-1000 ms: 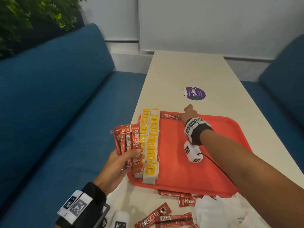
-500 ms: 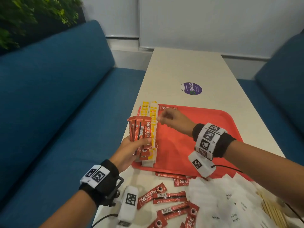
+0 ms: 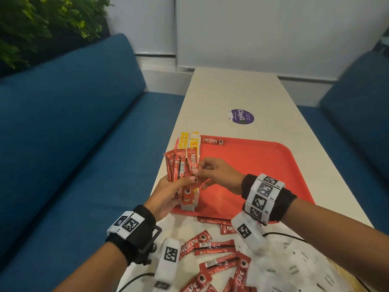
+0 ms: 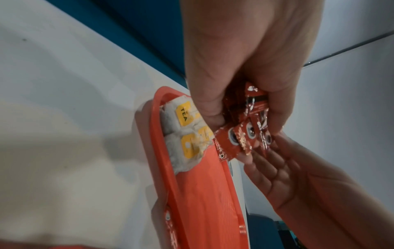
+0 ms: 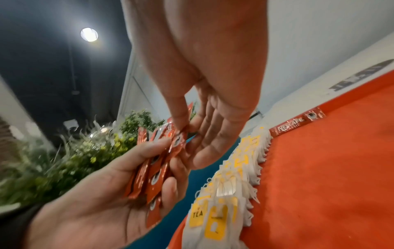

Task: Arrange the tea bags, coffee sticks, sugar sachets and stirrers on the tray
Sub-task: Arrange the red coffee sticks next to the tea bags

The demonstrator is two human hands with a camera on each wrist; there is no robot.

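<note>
A red tray (image 3: 263,165) lies on the white table (image 3: 231,91). Two rows of yellow-tagged tea bags (image 3: 190,141) run along its left side. One red coffee stick (image 3: 213,141) lies at its far edge. My left hand (image 3: 181,184) grips a fanned bundle of coffee sticks (image 3: 179,165) over the tea bags. My right hand (image 3: 200,170) pinches one stick of that bundle between thumb and forefinger. The pinched stick (image 5: 178,141) shows in the right wrist view, above the tea bags (image 5: 230,193). In the left wrist view, the bundle's lower ends (image 4: 245,134) stick out under my fingers.
Loose coffee sticks (image 3: 216,249) and a pile of white sugar sachets (image 3: 294,268) lie on the table in front of the tray. A purple round sticker (image 3: 242,116) sits beyond it. Blue sofas flank the table on the left (image 3: 73,144) and the right (image 3: 357,102).
My right hand left one coffee stick at the tray's far edge and drew back to the bundle. My left hand lifted the bundle and tilted it upright.
</note>
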